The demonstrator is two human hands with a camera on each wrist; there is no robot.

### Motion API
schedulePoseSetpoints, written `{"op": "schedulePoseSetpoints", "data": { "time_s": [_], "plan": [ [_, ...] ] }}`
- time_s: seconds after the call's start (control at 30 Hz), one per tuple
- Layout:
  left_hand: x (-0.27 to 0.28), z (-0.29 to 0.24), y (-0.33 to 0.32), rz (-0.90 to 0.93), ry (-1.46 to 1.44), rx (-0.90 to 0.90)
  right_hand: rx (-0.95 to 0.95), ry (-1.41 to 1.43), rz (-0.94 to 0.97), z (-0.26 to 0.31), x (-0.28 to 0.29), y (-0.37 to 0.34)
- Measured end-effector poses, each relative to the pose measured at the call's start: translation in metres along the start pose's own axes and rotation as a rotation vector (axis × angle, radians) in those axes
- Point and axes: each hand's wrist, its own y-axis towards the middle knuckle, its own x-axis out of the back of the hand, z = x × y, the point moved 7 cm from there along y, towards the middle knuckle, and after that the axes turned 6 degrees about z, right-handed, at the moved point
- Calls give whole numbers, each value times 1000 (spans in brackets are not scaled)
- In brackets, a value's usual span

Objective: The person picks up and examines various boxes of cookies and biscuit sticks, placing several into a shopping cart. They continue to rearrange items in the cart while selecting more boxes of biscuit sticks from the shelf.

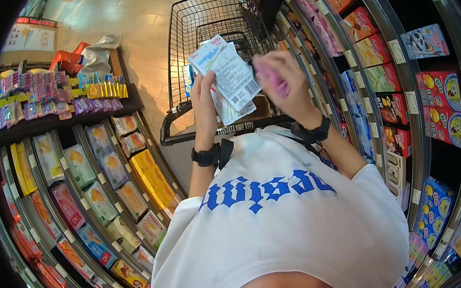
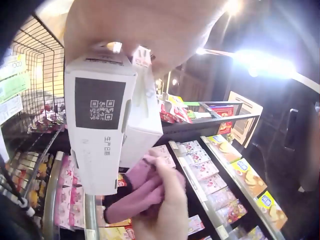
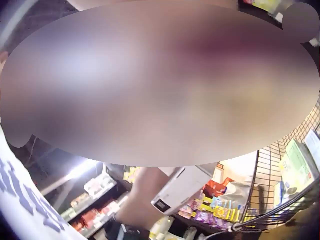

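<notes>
Over the cart, the left hand (image 1: 204, 99) grips thin white printed boxes (image 1: 231, 77), fanned and overlapping, with a barcode and small text facing up. Close up in the left wrist view, one white box (image 2: 97, 135) shows a QR code on its narrow side. The right hand (image 1: 290, 85) holds a soft pink item (image 1: 273, 81) just right of the boxes, apart from them. That item (image 2: 142, 195) looks like folded cloth with dark edging. A large blur hides the right hand in the right wrist view, where a white box (image 3: 184, 187) shows below.
A black wire cart (image 1: 173, 38) stands in front, its handle near the body. Shelves of boxed goods (image 1: 382, 51) run along the right, and packaged goods (image 1: 94, 201) fill shelves at left. Hanging purple and yellow packets (image 1: 42, 87) are at upper left. More boxes (image 3: 297, 165) lie in the cart.
</notes>
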Motion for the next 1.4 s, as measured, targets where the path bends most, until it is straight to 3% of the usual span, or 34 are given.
{"op": "schedulePoseSetpoints", "data": {
  "time_s": [0.07, 0.13, 0.2, 0.23, 0.33, 0.97, 1.27, 1.4],
  "plan": [
    [-1, -1, 1, 4, -86, 49, -127, -27, -64, -21, 9, 4],
    [-5, 15, 4, 1, -415, 234, -104, -52, -39, -30, 7, 1],
    [1, 25, 5, 21, -468, 285, -766, 637, 238, -66, -23, -30],
    [1, 28, 4, 28, -469, 317, -605, 596, 203, -65, -33, -26],
    [3, 38, 2, 17, -453, 372, -718, 665, 293, -67, -44, -35],
    [-5, 35, 1, 79, -388, 388, -767, 769, 359, -68, -56, -36],
    [-1, 30, 7, 110, -357, 289, -937, 988, 330, -79, -69, -47],
    [1, 28, 3, 94, -114, 270, -837, 844, 388, -84, -75, -52]
  ]
}}
